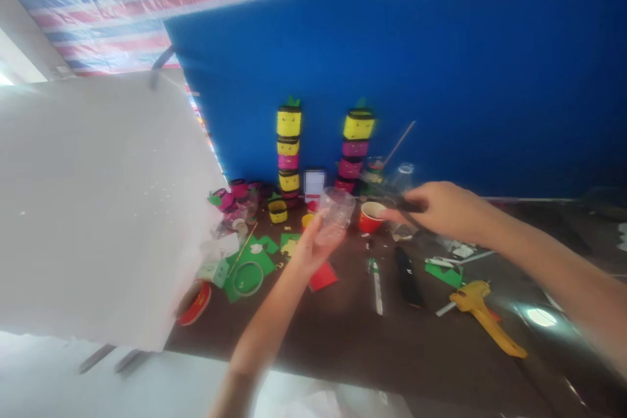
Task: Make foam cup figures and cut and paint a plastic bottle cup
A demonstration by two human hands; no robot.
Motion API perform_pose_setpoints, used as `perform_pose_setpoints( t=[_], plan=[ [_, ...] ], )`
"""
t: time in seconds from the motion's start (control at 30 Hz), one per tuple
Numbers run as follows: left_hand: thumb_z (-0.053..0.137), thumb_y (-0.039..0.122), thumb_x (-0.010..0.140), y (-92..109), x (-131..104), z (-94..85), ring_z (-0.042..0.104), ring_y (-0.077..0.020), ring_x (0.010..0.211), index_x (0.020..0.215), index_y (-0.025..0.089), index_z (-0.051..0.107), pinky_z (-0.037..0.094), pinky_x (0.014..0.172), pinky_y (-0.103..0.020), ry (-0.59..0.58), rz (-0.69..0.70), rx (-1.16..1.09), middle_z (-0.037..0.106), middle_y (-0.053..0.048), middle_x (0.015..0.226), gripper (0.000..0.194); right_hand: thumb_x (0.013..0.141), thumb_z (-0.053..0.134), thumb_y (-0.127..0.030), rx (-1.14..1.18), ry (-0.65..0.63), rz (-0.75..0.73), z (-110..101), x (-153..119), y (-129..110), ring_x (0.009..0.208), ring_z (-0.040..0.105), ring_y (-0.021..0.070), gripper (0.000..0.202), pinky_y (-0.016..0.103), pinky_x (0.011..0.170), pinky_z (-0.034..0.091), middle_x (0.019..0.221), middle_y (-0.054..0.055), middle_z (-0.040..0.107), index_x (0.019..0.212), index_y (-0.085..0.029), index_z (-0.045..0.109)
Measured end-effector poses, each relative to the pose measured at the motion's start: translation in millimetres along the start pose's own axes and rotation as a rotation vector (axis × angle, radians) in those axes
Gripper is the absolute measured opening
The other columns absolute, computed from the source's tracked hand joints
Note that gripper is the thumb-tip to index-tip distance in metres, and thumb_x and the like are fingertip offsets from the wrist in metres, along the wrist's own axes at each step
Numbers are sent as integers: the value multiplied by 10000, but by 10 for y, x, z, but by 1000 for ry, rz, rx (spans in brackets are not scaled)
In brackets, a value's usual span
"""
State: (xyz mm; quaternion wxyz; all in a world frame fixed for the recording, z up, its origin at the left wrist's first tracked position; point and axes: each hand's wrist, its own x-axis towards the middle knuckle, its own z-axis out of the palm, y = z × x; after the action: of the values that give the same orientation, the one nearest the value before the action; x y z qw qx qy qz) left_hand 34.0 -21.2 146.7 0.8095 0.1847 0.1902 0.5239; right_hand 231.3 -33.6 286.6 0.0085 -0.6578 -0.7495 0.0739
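Note:
My left hand (313, 249) is wrapped round a clear plastic cup-shaped piece (337, 209), held tilted above the table. To its right, my right hand (435, 209) is closed on what look like black-handled scissors (402, 202), blurred, pointing left towards the clear piece. Just behind the right fingertips stands a red paper cup (371, 219) with a pale inside. Under the left hand lies a red sheet (323, 276). A white-handled craft knife (377, 287) and a black object (407, 277) rest on the table below the hands.
Two stacks of yellow and pink containers (289, 123) stand by the blue backboard (465, 78). Green sheets with a clear ring (247, 279) lie left, near a red tape roll (194, 304). A yellow glue gun (482, 313) lies right. A large white board (98, 209) fills the left.

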Motion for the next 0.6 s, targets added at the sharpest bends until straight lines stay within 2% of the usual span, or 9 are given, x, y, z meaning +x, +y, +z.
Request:
perform_pose_setpoints(
  t=[0.1, 0.3, 0.43, 0.6],
  plan=[
    [672, 343, 717, 3, 0, 28, 518, -238, 1178, 1109, 212, 593, 334, 1045, -396, -24, 94, 51, 628, -77, 1153, 421, 701, 482, -680, 11, -93, -21, 56, -92, -152, 467, 464, 153, 505, 283, 468, 293, 514, 24, 541, 517, -210, 504],
    [727, 247, 663, -18, -28, -1, 540, -246, 1155, 1098, 227, 557, 366, 1026, -419, -39, 228, 69, 595, -64, 1195, 468, 703, 476, -681, -70, -60, -50, 112, -161, -333, 470, 476, 178, 504, 303, 472, 277, 542, 39, 520, 521, -211, 448],
    [750, 185, 635, -37, -52, 14, 586, -266, 1081, 1103, 257, 520, 410, 968, -498, 19, 298, 114, 574, -58, 1201, 527, 709, 466, -689, -75, -62, -54, 87, -148, -365, 475, 483, 181, 518, 306, 475, 275, 552, 53, 528, 522, -206, 451],
    [792, 167, 576, -101, -20, 24, 575, -241, 1097, 1133, 253, 512, 414, 985, -409, 122, 477, 226, 595, -60, 1159, 630, 710, 457, -701, -45, -79, -44, 59, -155, -431, 490, 504, 189, 532, 305, 474, 271, 559, 53, 528, 519, -205, 461]
  ],
)
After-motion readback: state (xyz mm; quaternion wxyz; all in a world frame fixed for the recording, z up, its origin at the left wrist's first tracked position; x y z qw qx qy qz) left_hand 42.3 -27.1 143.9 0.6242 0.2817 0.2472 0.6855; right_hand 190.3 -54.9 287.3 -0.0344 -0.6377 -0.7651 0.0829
